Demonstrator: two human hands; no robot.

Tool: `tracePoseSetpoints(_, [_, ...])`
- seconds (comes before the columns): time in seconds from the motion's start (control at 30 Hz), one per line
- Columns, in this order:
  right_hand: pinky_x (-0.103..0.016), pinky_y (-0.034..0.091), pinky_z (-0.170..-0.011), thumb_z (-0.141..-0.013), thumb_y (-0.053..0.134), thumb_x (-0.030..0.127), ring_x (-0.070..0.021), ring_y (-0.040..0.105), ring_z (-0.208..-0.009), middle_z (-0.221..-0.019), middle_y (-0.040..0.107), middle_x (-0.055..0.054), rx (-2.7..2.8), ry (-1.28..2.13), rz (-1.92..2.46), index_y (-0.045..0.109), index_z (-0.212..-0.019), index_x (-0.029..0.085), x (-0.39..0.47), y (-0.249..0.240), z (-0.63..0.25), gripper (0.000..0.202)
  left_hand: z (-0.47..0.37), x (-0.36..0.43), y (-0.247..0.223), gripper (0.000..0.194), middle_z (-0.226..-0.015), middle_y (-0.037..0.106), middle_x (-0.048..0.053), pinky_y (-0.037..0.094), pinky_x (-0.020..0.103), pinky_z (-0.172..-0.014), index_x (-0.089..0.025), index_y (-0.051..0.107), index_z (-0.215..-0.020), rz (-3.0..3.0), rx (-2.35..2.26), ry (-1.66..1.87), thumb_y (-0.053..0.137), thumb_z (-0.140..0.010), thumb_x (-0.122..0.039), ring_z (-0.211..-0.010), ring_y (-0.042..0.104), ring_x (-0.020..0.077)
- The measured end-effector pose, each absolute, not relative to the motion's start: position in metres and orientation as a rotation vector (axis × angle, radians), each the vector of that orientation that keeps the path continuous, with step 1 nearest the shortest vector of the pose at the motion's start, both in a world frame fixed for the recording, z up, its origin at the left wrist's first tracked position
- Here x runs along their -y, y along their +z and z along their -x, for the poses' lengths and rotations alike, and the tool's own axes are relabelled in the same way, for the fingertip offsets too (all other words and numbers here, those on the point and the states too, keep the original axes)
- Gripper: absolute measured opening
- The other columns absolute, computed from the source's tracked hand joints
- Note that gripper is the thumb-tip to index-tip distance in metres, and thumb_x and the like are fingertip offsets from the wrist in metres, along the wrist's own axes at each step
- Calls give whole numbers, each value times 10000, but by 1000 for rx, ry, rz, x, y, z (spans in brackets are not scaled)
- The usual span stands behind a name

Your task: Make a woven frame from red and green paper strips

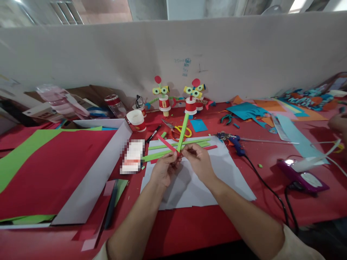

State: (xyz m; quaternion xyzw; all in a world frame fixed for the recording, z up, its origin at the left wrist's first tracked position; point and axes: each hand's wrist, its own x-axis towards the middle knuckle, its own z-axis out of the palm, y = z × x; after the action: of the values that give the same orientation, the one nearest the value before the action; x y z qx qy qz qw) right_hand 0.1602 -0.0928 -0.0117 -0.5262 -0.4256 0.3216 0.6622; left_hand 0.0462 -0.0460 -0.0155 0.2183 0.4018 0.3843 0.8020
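Observation:
My left hand is closed, pinching a green paper strip and a red paper strip where their ends meet. The green one points up and away, while the red one slants to the far left. My right hand has its fingertips pressed together at the same joint; the exact contact is partly hidden by the fingers. Beneath both hands lie white paper sheets, with several loose green strips and a red strip end across their far part.
Scissors, a marker and a blue glue gun lie beyond the sheets. At left stands a box of coloured paper. Paper-cup figures stand at the back. A purple power strip sits right, near another person's hand.

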Motion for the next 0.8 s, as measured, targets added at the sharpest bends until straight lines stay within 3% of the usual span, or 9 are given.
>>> tracePoseSetpoints(0.23, [-272, 331, -551, -753, 572, 391, -118, 399, -518, -484, 441, 40, 753, 849, 1239, 498, -475, 205, 89, -11, -172, 342, -43, 43, -14, 98, -599, 634, 36, 472, 152, -496, -118, 651, -621, -422, -848, 774, 681, -712, -96, -522, 568, 71])
tracePoseSetpoints(0.3, [-271, 362, -584, -719, 609, 337, -122, 446, -558, -530, 486, 36, 821, 821, 1290, 512, -479, 204, 90, -11, -171, 291, -43, 44, -14, 91, -586, 632, 18, 457, 154, -496, -130, 656, -615, -505, -819, 817, 740, -646, -113, -522, 566, 72])
tracePoseSetpoints(0.37, [-267, 413, -642, -641, 683, 256, -131, 524, -651, -686, 590, 34, 877, 832, 1283, 602, -622, 212, 91, -12, -168, 94, -43, 45, -15, 140, -572, 629, 0, 437, 158, -498, -142, 663, -605, -616, -809, 893, 797, -565, -144, -522, 561, 73])
tracePoseSetpoints(0.47, [-289, 471, -701, -600, 728, 220, -150, 592, -748, -849, 653, 19, 904, 972, 1201, 639, -834, 237, 93, -13, -163, 251, -43, 46, -16, 191, -567, 632, -9, 422, 176, -531, -146, 682, -600, -781, -848, 996, 832, -495, -200, -527, 546, 71])
tracePoseSetpoints(0.63, [-313, 484, -694, -651, 710, 275, -180, 624, -705, -700, 680, -8, 847, 1049, 1172, 672, -726, 189, 92, -15, -156, 121, -43, 47, -16, 198, -553, 639, 4, 404, 205, -549, -150, 692, -583, -850, -908, 1029, 830, -489, -256, -545, 555, 91])
tracePoseSetpoints(0.8, [-271, 444, -628, -617, 723, 246, -140, 596, -614, -596, 657, 21, 659, 1053, 1156, 649, -606, 187, 89, -17, -150, 95, -43, 46, -16, 252, -550, 635, 17, 411, 224, -536, -139, 691, -589, -816, -898, 1004, 838, -481, -313, -537, 565, 109])
